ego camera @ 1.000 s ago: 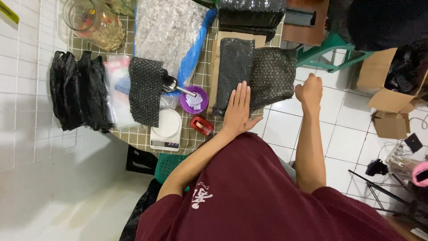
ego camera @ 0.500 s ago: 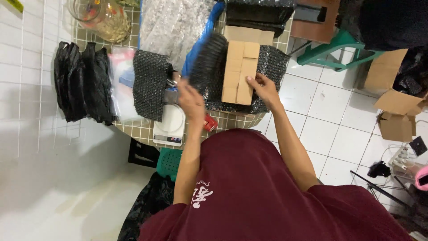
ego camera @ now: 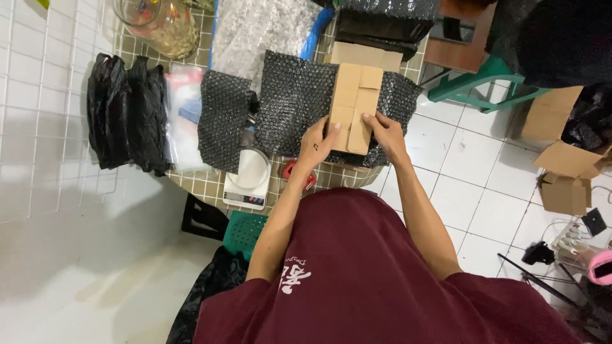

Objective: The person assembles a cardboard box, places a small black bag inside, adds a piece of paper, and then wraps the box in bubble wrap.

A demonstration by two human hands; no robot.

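On the tiled table (ego camera: 210, 185), a small cardboard box (ego camera: 352, 105) lies flat atop a sheet of black bubble wrap (ego camera: 299, 105). Both hands clamp its near end: the left hand (ego camera: 317, 141) presses against the box's left lower edge, the right hand (ego camera: 382, 130) grips the right lower corner, thumb on top. Most of the box extends away beyond the fingers. Left of the wrap sit a white kitchen scale (ego camera: 247, 179), another bubble-wrap piece (ego camera: 223, 118) and black bags (ego camera: 124, 114).
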